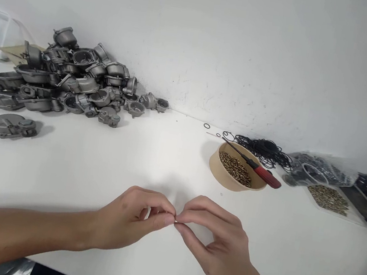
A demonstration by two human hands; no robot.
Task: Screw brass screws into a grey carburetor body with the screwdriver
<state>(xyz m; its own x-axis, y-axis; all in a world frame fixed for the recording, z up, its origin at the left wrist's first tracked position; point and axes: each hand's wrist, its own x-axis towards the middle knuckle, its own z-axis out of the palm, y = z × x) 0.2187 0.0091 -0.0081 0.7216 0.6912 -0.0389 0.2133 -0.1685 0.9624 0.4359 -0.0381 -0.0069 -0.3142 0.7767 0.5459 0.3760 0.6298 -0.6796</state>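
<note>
My left hand [139, 217] and my right hand [218, 239] meet fingertip to fingertip above the white table, low in the middle of the view. Thumb and fingers of each are pinched together. A tiny shiny bit shows between the fingertips, mostly covered and too small to name. Just beyond my right hand stands a tan paper bowl [219, 175] filled with small brass-coloured screws [236, 168]. Across its rim lies a screwdriver [258, 168] with a red and black handle, its shaft pointing to the back left.
Grey metal castings [84, 83] are heaped at the back left, with a single casting [11, 125] in front. Black rubber rings [264, 150] lie behind the bowl. To the right are a plastic bag [327, 168] and a tray of brass-coloured pieces [329, 199]. A white wall [218, 46] rises behind.
</note>
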